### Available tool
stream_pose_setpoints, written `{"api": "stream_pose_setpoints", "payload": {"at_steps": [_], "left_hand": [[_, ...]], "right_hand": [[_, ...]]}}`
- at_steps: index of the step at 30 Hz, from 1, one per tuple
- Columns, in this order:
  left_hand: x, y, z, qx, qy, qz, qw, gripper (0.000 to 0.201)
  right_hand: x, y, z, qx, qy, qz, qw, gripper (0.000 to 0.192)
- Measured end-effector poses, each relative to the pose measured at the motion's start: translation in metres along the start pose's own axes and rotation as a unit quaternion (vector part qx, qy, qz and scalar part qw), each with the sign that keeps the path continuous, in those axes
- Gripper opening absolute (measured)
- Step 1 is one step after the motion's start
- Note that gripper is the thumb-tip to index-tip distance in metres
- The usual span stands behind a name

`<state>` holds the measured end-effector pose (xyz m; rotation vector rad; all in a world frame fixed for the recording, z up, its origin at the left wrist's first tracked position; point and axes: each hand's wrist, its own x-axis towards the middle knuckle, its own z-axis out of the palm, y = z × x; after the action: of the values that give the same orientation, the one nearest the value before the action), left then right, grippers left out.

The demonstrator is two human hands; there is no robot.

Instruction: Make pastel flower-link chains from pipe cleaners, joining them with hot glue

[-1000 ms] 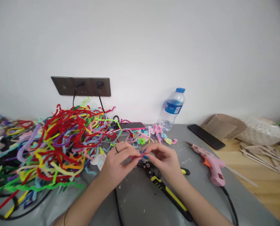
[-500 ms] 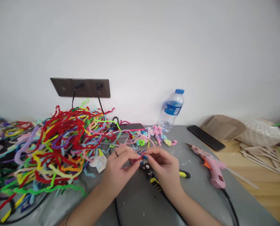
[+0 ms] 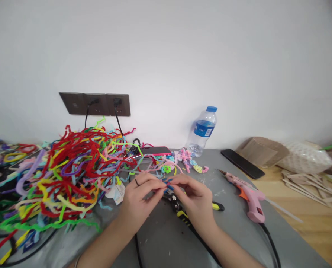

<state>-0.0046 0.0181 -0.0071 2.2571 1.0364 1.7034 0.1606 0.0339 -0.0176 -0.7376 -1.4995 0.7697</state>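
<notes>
On the left, a heap of fuzzy stems [image 3: 79, 160] sprawls over the table [image 3: 161, 238], whose grey surface gives me room between my forearms. My left hand [image 3: 142, 197] and right hand [image 3: 196, 197] meet mid-table, fingertips pinched together on a tiny pink piece [image 3: 168, 183], mostly hidden. Pliers [image 3: 174, 203] lie beneath them. Behind stands a clear bottle [image 3: 203, 129]; how full, I cannot tell. Rightmost, a pink glue gun [image 3: 255, 204] rests near the table's slanting edge.
</notes>
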Motion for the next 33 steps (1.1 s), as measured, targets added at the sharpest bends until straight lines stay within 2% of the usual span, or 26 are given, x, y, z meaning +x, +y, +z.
{"api": "stream_pose_setpoints", "payload": {"at_steps": [4, 10, 14, 21, 26, 33], "left_hand": [[-0.0002, -0.0007, 0.0007, -0.006, -0.002, -0.001, 1.000, 0.011], [-0.0005, 0.0007, 0.0027, -0.011, -0.009, -0.007, 1.000, 0.013], [-0.0015, 0.0007, 0.0033, -0.010, -0.012, -0.009, 1.000, 0.013], [-0.0008, -0.0002, 0.0022, 0.002, -0.005, 0.001, 1.000, 0.013], [0.0003, -0.0012, 0.0006, 0.008, -0.007, -0.013, 1.000, 0.014], [0.0005, -0.0019, -0.0002, 0.020, -0.013, -0.001, 1.000, 0.013]], "right_hand": [[0.0012, -0.0020, 0.0010, 0.016, 0.003, 0.006, 1.000, 0.006], [0.0005, -0.0010, 0.0032, 0.039, 0.030, 0.058, 0.997, 0.007], [0.0000, 0.0001, 0.0033, 0.044, 0.041, 0.069, 0.996, 0.008], [0.0005, -0.0007, 0.0002, 0.018, 0.025, 0.044, 0.999, 0.003], [0.0016, -0.0013, -0.0004, -0.012, -0.001, 0.008, 1.000, 0.010], [0.0006, -0.0011, -0.0006, -0.024, 0.001, -0.012, 1.000, 0.016]]}}
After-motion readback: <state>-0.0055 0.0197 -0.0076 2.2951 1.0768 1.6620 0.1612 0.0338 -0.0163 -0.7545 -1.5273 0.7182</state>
